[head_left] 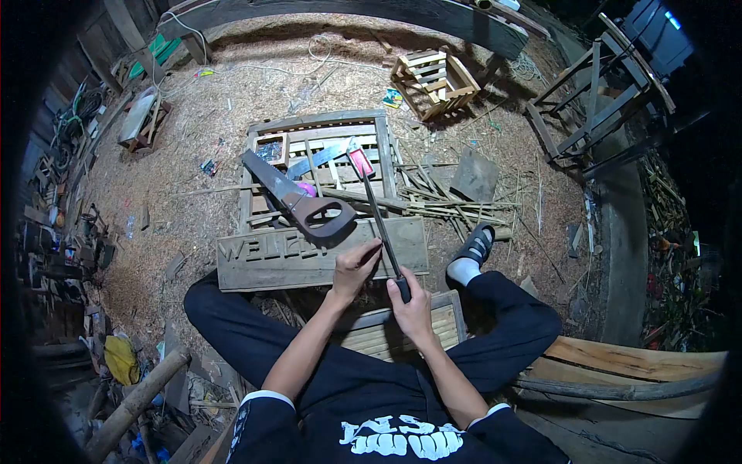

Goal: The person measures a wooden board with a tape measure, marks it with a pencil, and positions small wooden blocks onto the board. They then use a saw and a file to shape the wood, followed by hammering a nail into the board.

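Note:
My right hand [411,311] is wrapped round the black handle of a long, thin dark tool [377,213], which points up and away from me. Beside its shaft, my left hand [357,271] has its fingers pinched together; what they hold, if anything, is too small to make out. Under my hands lies a wooden board [270,272] with raised letters along its left part. A handsaw [297,203] with a brown handle rests above the board on a slatted wooden frame [315,118]. Near the tool's far end is a small red and white box [360,162].
A slatted crate [437,85] stands at the back. Thin sticks [456,205] and a flat grey piece [474,176] lie right of the frame. A wooden stand [595,100] is at the far right, a small box [144,120] at the left. A log [139,402] slants at lower left.

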`<state>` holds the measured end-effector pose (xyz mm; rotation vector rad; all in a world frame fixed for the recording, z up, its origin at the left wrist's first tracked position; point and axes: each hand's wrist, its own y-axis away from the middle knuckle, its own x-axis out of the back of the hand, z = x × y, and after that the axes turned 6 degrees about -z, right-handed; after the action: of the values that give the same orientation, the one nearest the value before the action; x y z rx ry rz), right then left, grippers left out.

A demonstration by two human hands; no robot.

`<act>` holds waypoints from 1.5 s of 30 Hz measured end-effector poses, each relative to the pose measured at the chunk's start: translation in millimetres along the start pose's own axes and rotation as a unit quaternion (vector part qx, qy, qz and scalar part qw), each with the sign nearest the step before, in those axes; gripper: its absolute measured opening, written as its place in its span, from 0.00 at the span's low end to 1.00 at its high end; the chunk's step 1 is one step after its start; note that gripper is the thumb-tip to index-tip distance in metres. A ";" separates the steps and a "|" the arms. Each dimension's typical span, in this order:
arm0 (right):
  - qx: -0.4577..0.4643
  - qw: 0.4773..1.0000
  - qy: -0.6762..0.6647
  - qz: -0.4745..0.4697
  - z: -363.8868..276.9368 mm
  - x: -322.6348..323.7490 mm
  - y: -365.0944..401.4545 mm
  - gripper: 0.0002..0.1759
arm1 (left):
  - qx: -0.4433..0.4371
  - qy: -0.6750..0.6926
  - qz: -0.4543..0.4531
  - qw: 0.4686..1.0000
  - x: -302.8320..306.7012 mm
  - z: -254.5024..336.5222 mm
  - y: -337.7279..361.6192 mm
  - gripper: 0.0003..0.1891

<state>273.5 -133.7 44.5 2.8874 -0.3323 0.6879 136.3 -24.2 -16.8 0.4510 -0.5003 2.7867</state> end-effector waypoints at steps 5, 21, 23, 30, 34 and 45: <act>0.018 1.000 0.009 0.011 0.9 -1.3 1.1 0.26 | -0.024 0.008 0.012 1.000 -1.7 -2.5 -0.6 0.14; 0.020 1.000 0.007 0.014 -2.2 0.4 2.3 0.26 | -0.022 -0.011 0.025 0.999 -2.8 -0.8 -1.8 0.14; 0.022 1.000 0.011 0.014 -2.4 0.7 2.1 0.26 | -0.033 -0.015 0.027 0.999 -3.1 -1.8 -2.3 0.14; -0.008 1.000 -0.005 -0.009 -10.9 4.2 3.4 0.26 | -0.026 -0.024 0.007 0.999 0.4 0.7 -2.4 0.14; -0.004 1.000 -0.002 0.002 -6.9 2.1 3.4 0.26 | -0.038 -0.003 0.020 0.999 -2.4 -2.8 -2.4 0.14; 0.013 1.000 0.005 0.005 -3.9 2.7 2.8 0.26 | -0.037 -0.006 0.016 0.999 -1.9 -1.1 -3.0 0.13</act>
<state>273.5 -136.2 49.5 2.9072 -0.3382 0.7145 138.7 -21.5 -17.6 0.4475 -0.6177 2.7860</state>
